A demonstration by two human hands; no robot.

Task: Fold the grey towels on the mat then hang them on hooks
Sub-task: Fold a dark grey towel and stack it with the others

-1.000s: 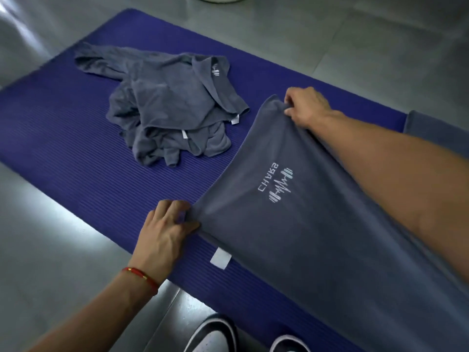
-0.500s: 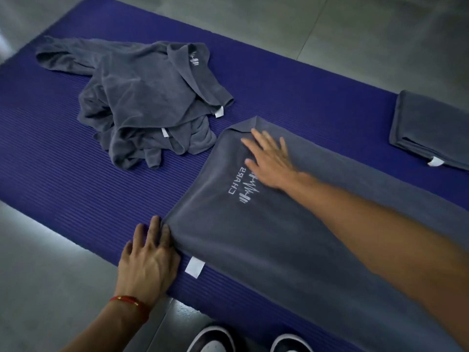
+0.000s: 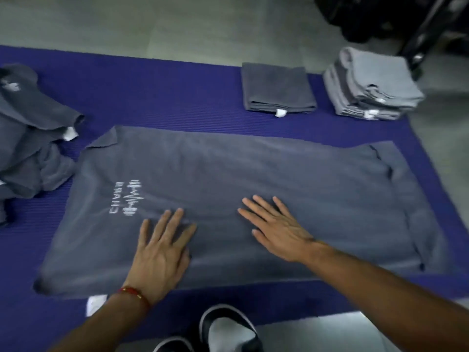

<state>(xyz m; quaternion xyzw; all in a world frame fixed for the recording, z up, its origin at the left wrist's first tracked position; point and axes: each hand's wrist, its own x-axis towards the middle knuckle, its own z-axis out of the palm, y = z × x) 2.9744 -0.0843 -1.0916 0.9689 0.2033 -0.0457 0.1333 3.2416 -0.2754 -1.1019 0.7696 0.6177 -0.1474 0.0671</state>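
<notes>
Towels (image 3: 30, 138) in a crumpled heap sit at the left end of the purple mat (image 3: 165, 92). Spread flat mid-mat is a grey towel (image 3: 279, 174), with the left hand (image 3: 160, 250) and right hand (image 3: 276, 229) both pressing it, fingers straight and flat. Further right, a folded towel (image 3: 278, 88), then a lighter stack (image 3: 370, 85) at the mat's edge.

spread towel (image 3: 253, 179) lies flat across the middle of the mat (image 3: 165, 97), reaching its near edge. left hand (image 3: 160, 252) and right hand (image 3: 276, 229) rest flat on it, side by side, toward the near edge. heap of towels (image 3: 30, 148) at the mat's left end. folded towel (image 3: 278, 87) by the far edge; stack of folded towels (image 3: 370, 85) at the far right corner.
</notes>
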